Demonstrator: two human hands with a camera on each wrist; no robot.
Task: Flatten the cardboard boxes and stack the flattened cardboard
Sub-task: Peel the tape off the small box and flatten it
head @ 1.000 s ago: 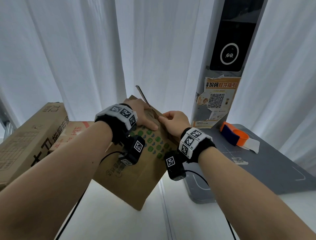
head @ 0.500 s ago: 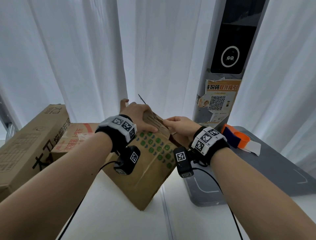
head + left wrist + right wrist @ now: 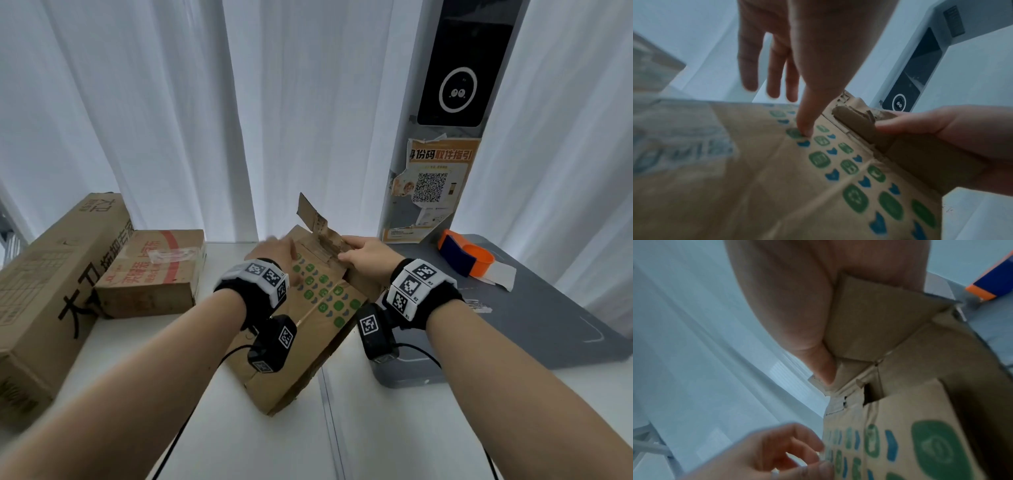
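Note:
A brown cardboard box point(image 3: 308, 329) with green and blue print lies tilted on the white table point(image 3: 239, 438), and a torn flap point(image 3: 310, 216) stands up at its far end. My left hand point(image 3: 281, 245) hovers over the printed face with its fingers straight. In the left wrist view its thumb point(image 3: 805, 128) presses on the print of the box point(image 3: 777, 186). My right hand point(image 3: 346, 251) grips the far right corner flap, thumb on top point(image 3: 885, 125). The right wrist view shows that thumb point(image 3: 824, 369) against the folded flap of the box point(image 3: 910, 410).
A long brown box point(image 3: 44, 291) and a smaller box with red tape point(image 3: 154, 274) sit at the left. A grey platform point(image 3: 531, 325) at the right carries an orange and blue tape holder point(image 3: 466, 257). Behind stand a grey post with a QR poster point(image 3: 431, 192) and white curtains.
The printed box has dropped from its raised tilt toward the table. My left hand let go of the top edge and opened. The torn flap now stands free, and my right hand still grips the corner.

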